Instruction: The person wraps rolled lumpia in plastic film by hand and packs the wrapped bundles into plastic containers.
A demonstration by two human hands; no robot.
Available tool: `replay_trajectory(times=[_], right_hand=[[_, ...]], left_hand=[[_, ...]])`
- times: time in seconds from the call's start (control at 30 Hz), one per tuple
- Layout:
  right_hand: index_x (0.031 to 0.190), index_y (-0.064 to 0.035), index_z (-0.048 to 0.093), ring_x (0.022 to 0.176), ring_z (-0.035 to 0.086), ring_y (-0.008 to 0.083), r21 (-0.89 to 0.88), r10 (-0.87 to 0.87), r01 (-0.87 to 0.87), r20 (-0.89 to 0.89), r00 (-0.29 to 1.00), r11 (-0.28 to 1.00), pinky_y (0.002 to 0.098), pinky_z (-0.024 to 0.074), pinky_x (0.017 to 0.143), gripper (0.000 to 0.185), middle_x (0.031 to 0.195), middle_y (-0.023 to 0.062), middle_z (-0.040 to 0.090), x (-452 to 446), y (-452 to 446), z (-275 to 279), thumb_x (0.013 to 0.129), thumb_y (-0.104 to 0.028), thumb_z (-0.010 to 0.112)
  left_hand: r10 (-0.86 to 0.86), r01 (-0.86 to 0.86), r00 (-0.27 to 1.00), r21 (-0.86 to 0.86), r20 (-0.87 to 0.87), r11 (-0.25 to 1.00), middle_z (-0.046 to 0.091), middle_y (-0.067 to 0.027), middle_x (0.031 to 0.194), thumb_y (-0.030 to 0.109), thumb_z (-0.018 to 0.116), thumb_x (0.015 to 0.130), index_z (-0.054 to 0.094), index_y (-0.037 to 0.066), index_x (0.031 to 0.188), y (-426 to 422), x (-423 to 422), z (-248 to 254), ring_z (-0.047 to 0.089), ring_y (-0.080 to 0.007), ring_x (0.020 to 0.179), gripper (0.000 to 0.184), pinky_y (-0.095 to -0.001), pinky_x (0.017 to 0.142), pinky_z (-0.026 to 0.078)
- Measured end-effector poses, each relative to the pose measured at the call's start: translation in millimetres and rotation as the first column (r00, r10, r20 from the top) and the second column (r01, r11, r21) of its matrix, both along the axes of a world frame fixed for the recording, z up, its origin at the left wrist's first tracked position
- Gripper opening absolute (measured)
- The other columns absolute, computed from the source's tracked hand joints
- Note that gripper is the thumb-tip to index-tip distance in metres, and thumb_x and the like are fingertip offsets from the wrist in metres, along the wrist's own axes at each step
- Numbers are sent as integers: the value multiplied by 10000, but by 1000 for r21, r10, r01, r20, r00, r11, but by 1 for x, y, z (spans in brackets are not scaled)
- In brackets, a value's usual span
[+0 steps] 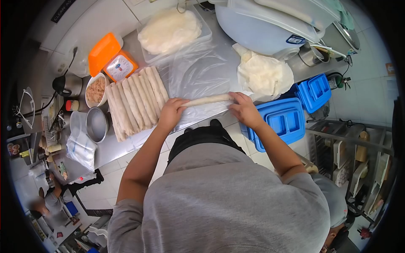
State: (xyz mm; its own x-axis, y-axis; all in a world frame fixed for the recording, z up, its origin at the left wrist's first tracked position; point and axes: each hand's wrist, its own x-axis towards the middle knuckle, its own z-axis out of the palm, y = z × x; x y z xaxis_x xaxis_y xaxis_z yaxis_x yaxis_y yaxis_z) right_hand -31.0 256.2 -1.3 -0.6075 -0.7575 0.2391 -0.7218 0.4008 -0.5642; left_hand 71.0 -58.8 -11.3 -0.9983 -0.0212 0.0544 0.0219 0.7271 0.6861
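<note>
A long, pale uncooked spring roll lies across the clear plastic sheet near the front edge of the counter. My left hand grips its left end with the fingers closed. At the other end, my right hand pinches the roll between thumb and fingers. Just left of my left hand, several finished rolls are stacked side by side. Beyond my right hand sits a crumpled heap of thin wrapper sheets.
A white bowl of brownish filling, a metal bowl and an orange scale stand at left. Wrappers fill a clear tray behind. Blue lidded bins flank the counter at right. Other people are nearby.
</note>
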Motion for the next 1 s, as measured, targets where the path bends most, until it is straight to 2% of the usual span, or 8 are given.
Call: replay_trajectory(times=[0.33,0.43,0.47,0.57,0.67,0.77,0.9,1.0], right_hand=[[859,-26,632,1128,538,369,-84,23,-20,40,999,996,432,446,940,99,1231,147,598,-9,16,-5,772,-50,672],[885,-18,619,1092,548,369,-140,-45,66,148,988,988,429,457,900,112,1171,155,610,-12,16,-13,784,-52,654],[902,-18,614,1080,550,368,-164,-76,112,212,974,980,428,459,888,124,1147,155,614,-14,16,-18,789,-51,650],[992,-31,608,1071,546,367,49,-197,193,374,906,980,418,452,875,198,1102,156,607,-35,3,-18,801,-71,645],[1059,-52,594,1065,545,344,-70,-393,394,27,919,917,423,429,889,269,1087,132,598,-29,-14,-14,800,-97,654],[1053,-74,598,1037,541,313,-209,-139,100,-181,974,973,436,409,896,285,1060,97,591,-18,-31,-7,779,-101,671],[1061,-100,612,1039,535,274,66,71,-66,-70,995,996,422,401,897,304,1037,67,593,-19,-36,-11,767,-103,686],[1053,-118,630,1050,533,267,167,73,-96,138,988,981,414,398,908,279,1044,47,598,-22,-25,-16,778,-105,678]], left_hand=[[-143,142,990,-59,-14,988,550,-156,1308,130,760,771,651,97,1180,15,20,28,535,-335,1195,425,-392,1024,418],[-345,345,938,-212,37,914,471,-156,1395,149,798,729,636,85,1185,9,32,21,484,-362,1262,488,-395,1052,402],[-341,315,938,-253,-64,915,591,-152,1250,169,762,792,651,47,1119,3,32,3,578,-310,1154,366,-369,969,461],[147,-174,958,91,244,981,664,-160,1072,212,676,880,662,40,1046,7,20,-4,637,-303,1009,239,-365,856,498],[220,-240,949,63,227,969,689,-140,867,162,619,906,678,21,984,9,-3,-6,659,-215,804,172,-335,734,508],[109,-96,978,-80,180,992,684,-157,882,155,612,880,660,34,1040,6,-20,-6,662,-270,828,206,-373,740,513],[3,87,969,-353,247,932,652,-188,969,167,593,849,599,60,1164,15,-41,15,653,-339,904,333,-438,768,511],[74,49,792,-185,607,982,608,-195,1083,195,605,827,563,73,1217,12,-57,23,632,-362,987,411,-477,796,497]])
